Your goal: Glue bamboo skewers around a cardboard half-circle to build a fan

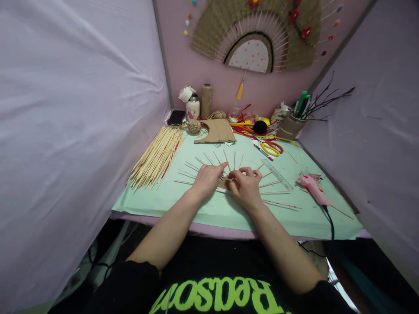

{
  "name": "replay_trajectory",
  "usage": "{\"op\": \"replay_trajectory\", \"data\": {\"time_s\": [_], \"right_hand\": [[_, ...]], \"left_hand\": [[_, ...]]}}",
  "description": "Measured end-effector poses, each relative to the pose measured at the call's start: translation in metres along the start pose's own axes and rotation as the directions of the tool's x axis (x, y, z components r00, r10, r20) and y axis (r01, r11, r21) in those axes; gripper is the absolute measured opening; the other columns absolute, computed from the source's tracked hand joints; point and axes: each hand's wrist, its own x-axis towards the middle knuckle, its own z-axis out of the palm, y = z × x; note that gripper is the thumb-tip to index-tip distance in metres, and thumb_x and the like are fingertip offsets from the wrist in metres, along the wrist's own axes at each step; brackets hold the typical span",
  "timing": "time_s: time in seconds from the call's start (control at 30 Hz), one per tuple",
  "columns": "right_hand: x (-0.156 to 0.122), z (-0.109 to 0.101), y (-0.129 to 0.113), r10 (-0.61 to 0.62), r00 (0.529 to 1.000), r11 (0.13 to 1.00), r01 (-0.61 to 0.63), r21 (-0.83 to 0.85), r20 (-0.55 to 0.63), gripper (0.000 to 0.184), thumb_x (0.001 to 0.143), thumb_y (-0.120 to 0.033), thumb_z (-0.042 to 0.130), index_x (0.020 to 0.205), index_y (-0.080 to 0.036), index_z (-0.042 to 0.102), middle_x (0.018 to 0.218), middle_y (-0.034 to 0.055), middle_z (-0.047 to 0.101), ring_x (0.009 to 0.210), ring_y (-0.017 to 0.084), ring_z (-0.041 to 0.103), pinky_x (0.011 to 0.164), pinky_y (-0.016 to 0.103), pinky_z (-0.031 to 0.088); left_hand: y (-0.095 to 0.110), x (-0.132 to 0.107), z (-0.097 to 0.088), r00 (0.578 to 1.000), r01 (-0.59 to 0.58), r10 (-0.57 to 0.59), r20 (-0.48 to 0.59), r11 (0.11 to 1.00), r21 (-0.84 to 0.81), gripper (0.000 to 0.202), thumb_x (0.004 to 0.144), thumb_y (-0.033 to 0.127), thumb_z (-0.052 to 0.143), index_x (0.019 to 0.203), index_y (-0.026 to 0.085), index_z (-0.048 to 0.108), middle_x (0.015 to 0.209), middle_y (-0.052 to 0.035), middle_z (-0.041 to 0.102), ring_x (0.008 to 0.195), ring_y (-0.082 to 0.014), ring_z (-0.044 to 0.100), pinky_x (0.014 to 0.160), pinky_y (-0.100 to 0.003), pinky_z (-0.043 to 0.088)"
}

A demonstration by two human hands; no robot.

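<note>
Thin wooden sticks [234, 160] fan out on the table around a small piece of brown cardboard [224, 184], which my hands partly cover. My left hand [208, 178] rests over the left part of the fan, its index finger stretched toward a stick near the middle; the other fingers are curled, and what lies under them is hidden. Bent over the cardboard's right side is my right hand [245, 185], thumb and fingertips pinched together at the lower end of that middle stick. The exact grip is too small to see clearly.
A heap of sticks [156, 157] lies left. Behind are cut cardboard [216, 131], twine [194, 127], scissors [273, 148] and a bottle [193, 107]. To the right lie a clear ruler [277, 175] and a corded pink glue gun [314, 190]. A decorated fan [255, 37] hangs behind.
</note>
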Motion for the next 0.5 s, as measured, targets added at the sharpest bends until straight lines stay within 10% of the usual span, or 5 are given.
{"op": "replay_trajectory", "data": {"time_s": [0.5], "right_hand": [[0.0006,0.0003,-0.0033,-0.031,0.995,0.999,0.031,-0.007,0.094,0.017,0.082,-0.016,0.05,0.089,-0.022,0.064,0.084,0.0044,0.072,0.102,0.024,0.052,0.092,0.042,0.02]], "left_hand": [[0.0023,-0.0001,-0.0027,1.0,0.012,-0.012,0.019,1.0,0.004,0.049,0.095,0.017,0.046,0.144,0.019,0.048,0.1,-0.007,0.076,0.101,-0.022,0.068,0.092,-0.035,0.044]]}}
